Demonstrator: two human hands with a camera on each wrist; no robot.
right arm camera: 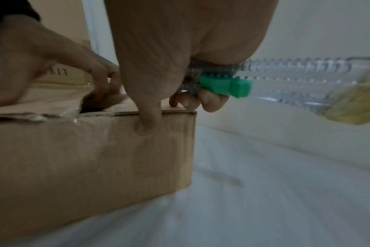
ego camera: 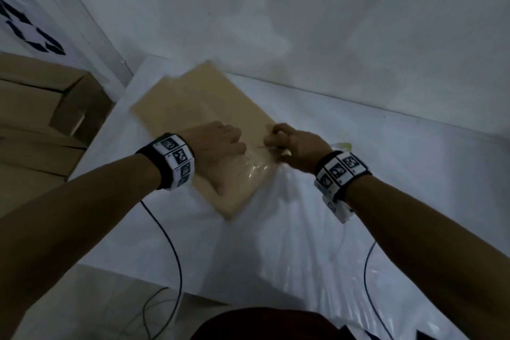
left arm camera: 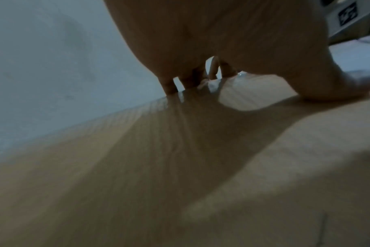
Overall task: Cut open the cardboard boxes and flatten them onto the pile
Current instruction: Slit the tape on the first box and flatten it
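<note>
A brown cardboard box lies on the white-covered table, its taped top seam torn open near the front. My left hand rests on the box top. Its fingers hook down into the gap at the flap's edge, and the thumb presses on the cardboard. My right hand is at the box's right corner and grips a box cutter with a clear handle and a green slider. Its thumb presses on the box's side wall. The blade is hidden.
Cardboard boxes are stacked to the left, below a white surface with a recycling symbol. Crinkled white plastic sheet covers the table. Two dark cables hang from my wrists. A white wall stands close behind the box.
</note>
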